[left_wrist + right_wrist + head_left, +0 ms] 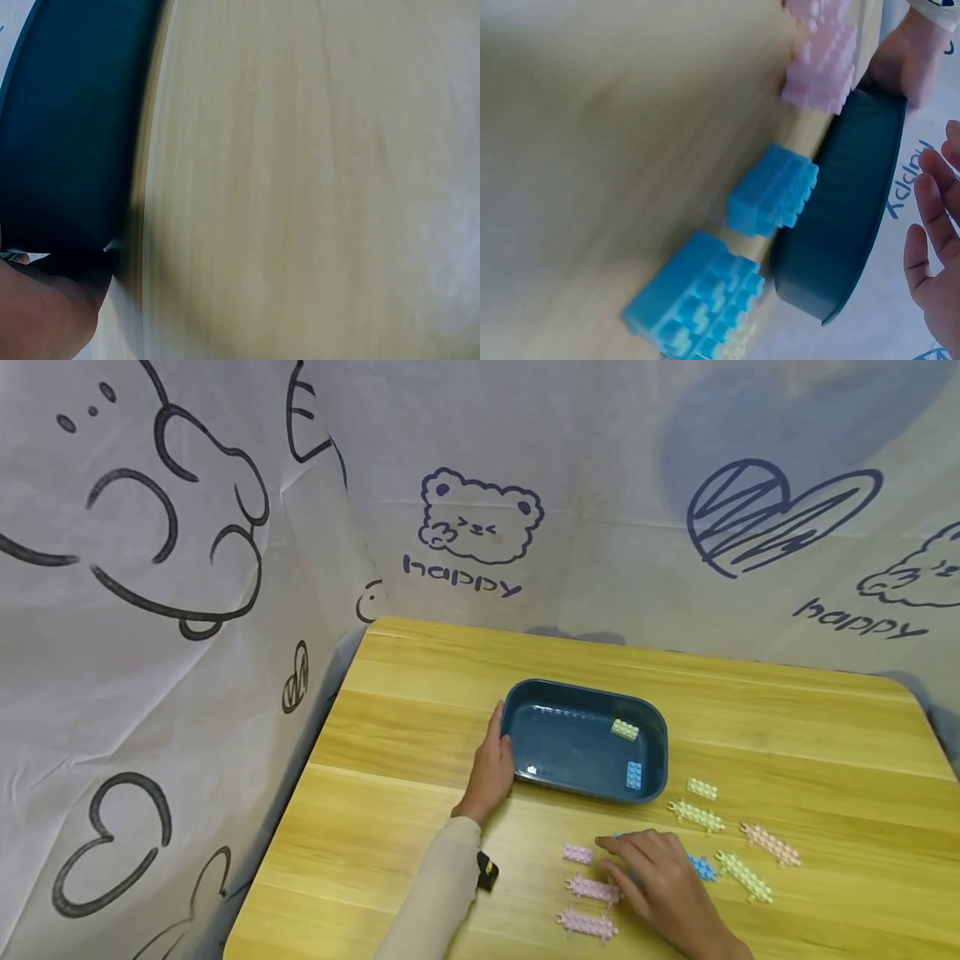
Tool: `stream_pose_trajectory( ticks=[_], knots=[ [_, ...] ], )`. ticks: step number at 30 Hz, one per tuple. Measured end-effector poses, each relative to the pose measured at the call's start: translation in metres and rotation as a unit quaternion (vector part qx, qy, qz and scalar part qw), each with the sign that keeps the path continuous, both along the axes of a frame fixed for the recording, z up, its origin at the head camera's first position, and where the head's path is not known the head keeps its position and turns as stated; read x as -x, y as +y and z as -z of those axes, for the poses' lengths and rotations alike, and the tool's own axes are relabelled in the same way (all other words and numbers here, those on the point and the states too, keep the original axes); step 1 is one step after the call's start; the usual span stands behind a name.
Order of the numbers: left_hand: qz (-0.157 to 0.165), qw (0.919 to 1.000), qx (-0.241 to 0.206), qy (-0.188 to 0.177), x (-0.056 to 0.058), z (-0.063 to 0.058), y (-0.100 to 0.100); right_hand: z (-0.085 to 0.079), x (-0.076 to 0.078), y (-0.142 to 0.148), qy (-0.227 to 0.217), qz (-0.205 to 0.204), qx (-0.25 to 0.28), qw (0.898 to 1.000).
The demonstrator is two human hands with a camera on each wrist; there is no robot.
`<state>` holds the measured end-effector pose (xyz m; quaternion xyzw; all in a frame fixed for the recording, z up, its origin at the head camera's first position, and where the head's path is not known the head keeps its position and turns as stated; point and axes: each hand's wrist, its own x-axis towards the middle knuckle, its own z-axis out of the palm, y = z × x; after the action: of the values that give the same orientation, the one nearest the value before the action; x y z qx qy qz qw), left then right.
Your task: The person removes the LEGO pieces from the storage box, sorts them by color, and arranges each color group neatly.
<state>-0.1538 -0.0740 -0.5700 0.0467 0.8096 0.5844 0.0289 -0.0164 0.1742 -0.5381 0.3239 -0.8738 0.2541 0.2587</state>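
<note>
A dark blue plastic basin (577,793) has a pale green toy brick (625,729) and a blue brick (634,775) inside. My left hand (489,775) holds the basin at its left end. The right hand (658,881) hovers over blue bricks (702,867), partly covering them; its fingers are loosely bent and hold nothing. In the right wrist view, two blue bricks (772,191) lie apart from the fingers (930,214). Left of that hand are a small pink brick (577,853) and two longer pink pieces (587,925) with side pegs.
Right of the right hand lie a small pale green brick (702,788), longer green pieces (744,877) and a peach piece (771,845). The wooden table (420,693) meets white printed cloth (600,568) at the back and left.
</note>
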Motion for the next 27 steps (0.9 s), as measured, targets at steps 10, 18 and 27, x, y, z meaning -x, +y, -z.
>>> stream_pose_trajectory(
  ticks=[10, 18, 27],
  knots=[
    [-0.002, 1.0, -0.003, -0.003, -0.002, 0.005, 0.0, -0.011, 0.02, 0.006, 0.01, 0.018, 0.008, 1.0],
    [0.0, 1.0, -0.003, 0.002, 0.0, 0.005, -0.001, -0.019, 0.037, 0.009, -0.001, 0.029, 0.0, 1.0],
    [-0.003, 1.0, -0.006, -0.001, 0.0, 0.001, 0.0, -0.025, 0.065, 0.02, -0.052, 0.066, -0.071, 0.994]
  ],
)
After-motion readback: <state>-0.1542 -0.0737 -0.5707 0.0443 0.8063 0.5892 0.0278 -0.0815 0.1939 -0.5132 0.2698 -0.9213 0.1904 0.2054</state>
